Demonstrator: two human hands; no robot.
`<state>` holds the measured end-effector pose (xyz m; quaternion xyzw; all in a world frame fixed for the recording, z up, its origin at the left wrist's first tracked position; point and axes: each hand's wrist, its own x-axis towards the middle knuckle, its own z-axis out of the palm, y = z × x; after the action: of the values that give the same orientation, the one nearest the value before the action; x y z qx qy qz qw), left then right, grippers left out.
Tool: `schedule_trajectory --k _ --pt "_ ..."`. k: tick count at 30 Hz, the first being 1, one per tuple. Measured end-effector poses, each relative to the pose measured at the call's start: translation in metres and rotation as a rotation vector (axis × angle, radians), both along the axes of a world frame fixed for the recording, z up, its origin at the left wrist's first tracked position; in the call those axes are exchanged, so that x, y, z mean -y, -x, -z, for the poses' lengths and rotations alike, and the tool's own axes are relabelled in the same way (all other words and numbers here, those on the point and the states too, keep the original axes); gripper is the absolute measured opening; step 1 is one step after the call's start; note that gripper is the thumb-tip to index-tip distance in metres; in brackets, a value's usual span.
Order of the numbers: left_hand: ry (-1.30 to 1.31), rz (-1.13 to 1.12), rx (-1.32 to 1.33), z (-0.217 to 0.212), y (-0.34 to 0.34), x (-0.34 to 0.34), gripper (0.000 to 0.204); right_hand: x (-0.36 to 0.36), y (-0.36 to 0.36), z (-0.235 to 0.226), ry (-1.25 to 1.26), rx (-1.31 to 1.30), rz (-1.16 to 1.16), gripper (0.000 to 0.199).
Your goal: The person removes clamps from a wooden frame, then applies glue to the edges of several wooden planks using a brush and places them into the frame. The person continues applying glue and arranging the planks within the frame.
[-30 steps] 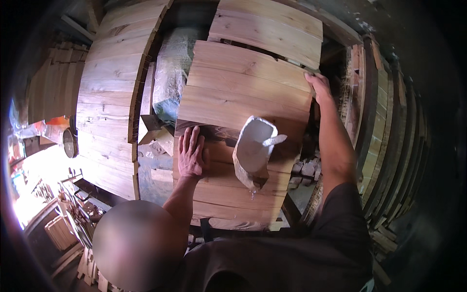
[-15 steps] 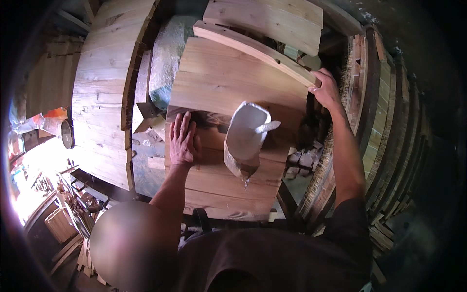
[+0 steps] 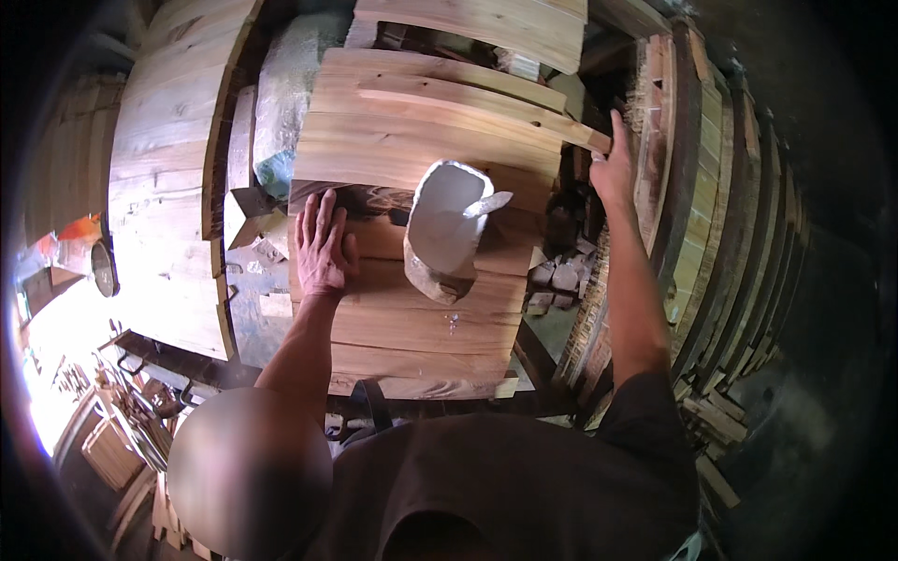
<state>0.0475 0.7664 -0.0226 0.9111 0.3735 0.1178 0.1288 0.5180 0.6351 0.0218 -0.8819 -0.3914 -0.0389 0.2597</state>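
A panel of several wooden boards [image 3: 402, 327] lies before me, with one dark brown patch near its middle. My left hand [image 3: 323, 248] rests flat on its left side, fingers stretched out by the dark patch. My right hand [image 3: 613, 168] grips the right end of a long wooden strip [image 3: 477, 105], which lies at a slant over the panel's far boards. One finger of that hand points away from me. Between my hands, a cut-open container [image 3: 451, 224] of white glue-like stuff stands on the panel. A white-coated stick [image 3: 488, 204] leans on its rim.
Another wooden panel [image 3: 164, 178] stretches along the left, and one [image 3: 486, 28] lies beyond mine. Stacked boards [image 3: 697, 215] line the right side. Wood offcuts [image 3: 566, 276] fill the gap beside the panel. A plastic-wrapped bundle [image 3: 290, 103] sits at the far left.
My right hand has drawn the wooden strip nearer, off the panel's far edge, so the edge board beyond it shows. My left hand stays flat on the panel. The whole view has shifted.
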Motion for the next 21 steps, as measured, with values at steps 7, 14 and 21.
schedule_trajectory --k 7,14,21 --pt "-0.016 -0.019 0.037 0.009 0.003 -0.001 0.045 0.017 0.125 -0.069 0.096 -0.493 -0.464 0.046" --pt "-0.018 -0.020 0.034 0.008 0.002 0.000 0.044 0.012 0.154 -0.081 0.249 -0.297 -0.683 0.035" --pt "-0.007 -0.024 0.042 0.012 0.006 -0.001 0.047 -0.001 0.168 -0.087 0.157 -0.131 -0.754 0.015"
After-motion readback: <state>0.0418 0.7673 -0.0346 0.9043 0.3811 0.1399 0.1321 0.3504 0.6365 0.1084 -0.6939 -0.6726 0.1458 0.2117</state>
